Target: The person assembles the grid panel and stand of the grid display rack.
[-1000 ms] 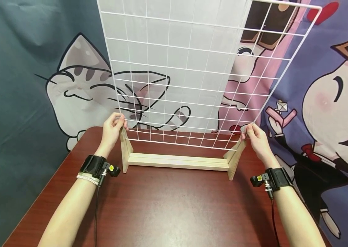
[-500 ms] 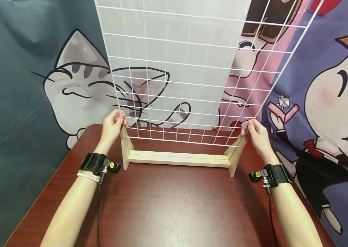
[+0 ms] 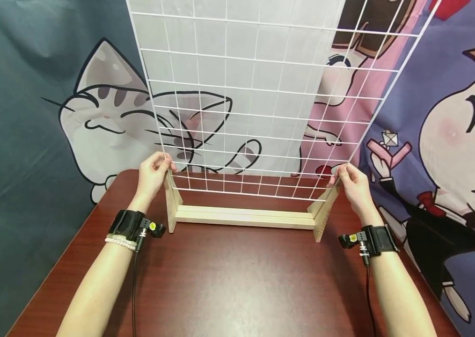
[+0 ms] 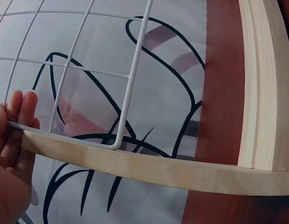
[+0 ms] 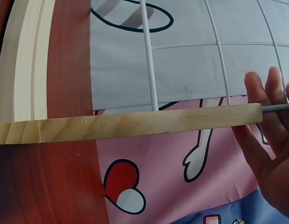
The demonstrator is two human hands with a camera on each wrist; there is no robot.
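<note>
A white wire grid panel (image 3: 241, 193) stands between the two side pieces of a pale wooden stand (image 3: 245, 217), its bottom wire above the crossbar. At the panel's left edge, my left hand (image 3: 151, 178) pinches the side wire between thumb and fingers, by the top of the left side piece (image 4: 149, 165). My right hand (image 3: 354, 189) grips the opposite side wire at the tip of the right side piece (image 5: 149, 125). In the left wrist view the panel's rounded lower corner lies along the wood. The panel's top is out of view.
The stand rests on a reddish-brown table (image 3: 237, 276). Behind it hangs a printed cloth with a cat (image 3: 102, 112) and cartoon figures. Each wrist wears a black strap with a small camera (image 3: 155, 229) and a cable.
The panel's upper right corner has left the top of the head view. Hands and stand appear slightly higher in the picture. Both hands keep their hold on the panel.
</note>
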